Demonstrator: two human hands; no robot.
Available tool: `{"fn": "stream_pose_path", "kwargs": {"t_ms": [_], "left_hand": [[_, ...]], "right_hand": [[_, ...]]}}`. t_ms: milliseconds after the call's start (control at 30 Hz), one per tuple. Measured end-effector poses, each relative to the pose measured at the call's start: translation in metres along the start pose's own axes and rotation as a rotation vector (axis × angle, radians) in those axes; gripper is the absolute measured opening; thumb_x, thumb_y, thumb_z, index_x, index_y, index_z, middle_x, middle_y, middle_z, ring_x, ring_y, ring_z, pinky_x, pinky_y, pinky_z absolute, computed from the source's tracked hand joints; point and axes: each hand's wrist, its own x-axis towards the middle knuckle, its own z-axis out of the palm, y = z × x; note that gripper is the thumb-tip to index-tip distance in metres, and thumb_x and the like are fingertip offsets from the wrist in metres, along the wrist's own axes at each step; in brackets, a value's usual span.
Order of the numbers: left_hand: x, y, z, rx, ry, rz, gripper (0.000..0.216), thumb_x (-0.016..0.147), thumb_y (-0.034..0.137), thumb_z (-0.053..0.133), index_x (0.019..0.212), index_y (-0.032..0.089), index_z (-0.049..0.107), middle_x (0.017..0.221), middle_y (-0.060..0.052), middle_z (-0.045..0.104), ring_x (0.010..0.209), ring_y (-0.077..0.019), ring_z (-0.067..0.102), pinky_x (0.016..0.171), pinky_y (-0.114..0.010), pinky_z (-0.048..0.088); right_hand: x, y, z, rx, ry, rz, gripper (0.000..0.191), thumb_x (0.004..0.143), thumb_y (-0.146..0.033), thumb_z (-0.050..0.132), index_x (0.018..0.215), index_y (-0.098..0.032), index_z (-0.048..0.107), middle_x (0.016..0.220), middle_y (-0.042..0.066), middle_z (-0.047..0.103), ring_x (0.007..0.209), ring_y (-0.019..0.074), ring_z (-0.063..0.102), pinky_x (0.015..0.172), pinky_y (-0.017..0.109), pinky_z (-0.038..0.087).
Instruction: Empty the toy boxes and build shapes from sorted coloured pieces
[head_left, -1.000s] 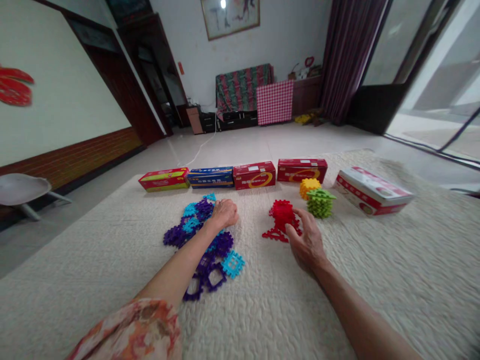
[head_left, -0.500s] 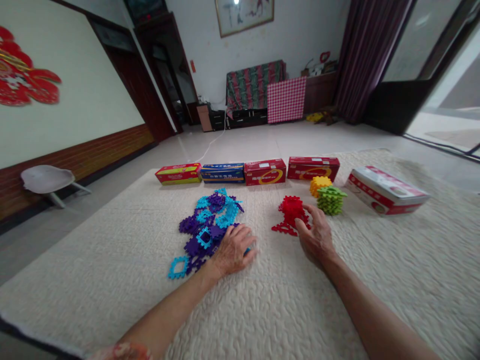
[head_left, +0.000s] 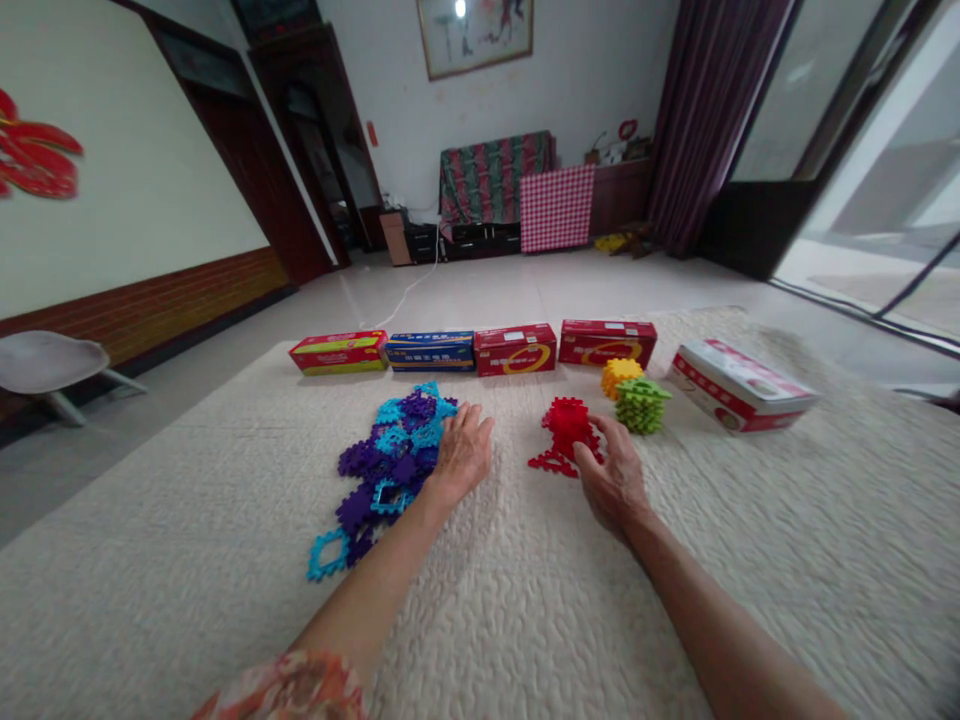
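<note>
A heap of purple and cyan interlocking plastic tiles (head_left: pixel 386 455) lies on the cream quilted mat (head_left: pixel 525 600). My left hand (head_left: pixel 462 452) rests flat against the heap's right edge, fingers stretched forward and holding nothing. My right hand (head_left: pixel 613 475) lies beside a red block built of tiles (head_left: pixel 566 422), fingers extended and touching its right side, with flat red tiles (head_left: pixel 551 463) under it. A yellow tile block (head_left: pixel 619 374) and a green tile block (head_left: pixel 642 404) stand just beyond the right hand.
Several long red and blue boxes (head_left: pixel 514 350) stand in a row at the mat's far edge. A bigger red-and-white box (head_left: pixel 735 384) lies at the right. A grey stool (head_left: pixel 45 365) stands on the tiled floor at left.
My left hand drew back along the heap's right edge, then slid forward again; the purple and cyan tiles were pushed leftward and bunched. The right hand stayed by the red block.
</note>
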Motion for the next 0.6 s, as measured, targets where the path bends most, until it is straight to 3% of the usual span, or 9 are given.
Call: {"fn": "stream_pose_path", "kwargs": {"t_ms": [100,200,300,467,600], "left_hand": [[0.008,0.001,0.008,0.008,-0.073,-0.058,0.028,0.088,0.017,0.049,0.111,0.017,0.065,0.134,-0.014,0.057,0.135,-0.0316,0.04,0.104,-0.048,0.037],[0.008,-0.002,0.004,0.06,-0.121,-0.127,0.022,0.086,0.016,0.05,0.096,0.013,0.069,0.112,-0.017,0.066,0.125,-0.0357,0.048,0.1,-0.054,0.038],[0.022,0.008,-0.002,0.005,-0.058,-0.17,0.022,0.086,0.017,0.05,0.091,0.013,0.071,0.1,-0.017,0.069,0.113,-0.0342,0.057,0.099,-0.054,0.04],[0.076,0.053,0.019,-0.573,0.097,-0.168,0.03,0.089,0.017,0.048,0.111,0.018,0.069,0.117,-0.009,0.07,0.111,-0.0191,0.063,0.1,-0.032,0.047],[0.105,0.077,0.05,-0.938,0.131,-0.206,0.033,0.092,0.026,0.047,0.116,0.016,0.067,0.121,-0.01,0.07,0.112,-0.0196,0.065,0.097,-0.032,0.05]], "right_hand": [[-0.001,0.001,0.0,-0.007,-0.006,-0.003,0.039,0.079,-0.029,0.055,0.116,-0.019,0.059,0.117,0.013,0.062,0.108,0.0285,0.057,0.097,0.047,0.044],[-0.001,0.002,0.001,-0.003,0.01,-0.023,0.04,0.078,-0.028,0.054,0.117,-0.019,0.058,0.118,0.013,0.062,0.109,0.0287,0.057,0.098,0.048,0.044],[-0.001,0.001,0.001,0.012,0.014,-0.025,0.04,0.078,-0.027,0.054,0.117,-0.02,0.058,0.117,0.012,0.061,0.108,0.028,0.057,0.097,0.048,0.045],[-0.001,0.0,0.0,0.043,0.024,0.0,0.04,0.077,-0.024,0.054,0.117,-0.019,0.056,0.117,0.012,0.061,0.108,0.0266,0.057,0.097,0.046,0.045],[-0.001,0.0,-0.002,0.051,0.003,0.034,0.041,0.078,-0.022,0.054,0.118,-0.019,0.054,0.12,0.013,0.06,0.111,0.0271,0.055,0.098,0.047,0.044]]}}
